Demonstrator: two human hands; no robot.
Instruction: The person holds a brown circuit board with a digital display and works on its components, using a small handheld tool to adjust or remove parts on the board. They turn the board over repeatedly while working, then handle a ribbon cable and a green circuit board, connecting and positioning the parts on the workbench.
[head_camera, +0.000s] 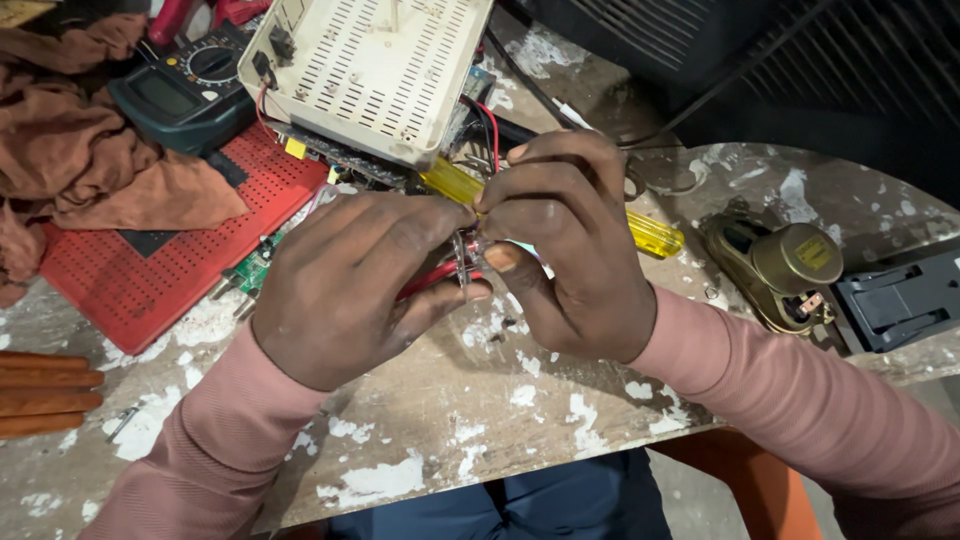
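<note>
At the bench's middle, our left hand and right hand close together, fingers pinched on one small red-wired part, steadying it for close work. One yellow-handled screwdriver lies under the right hand. Behind, one cream vented casing tilts open; one multimeter sits at the far left corner.
</note>
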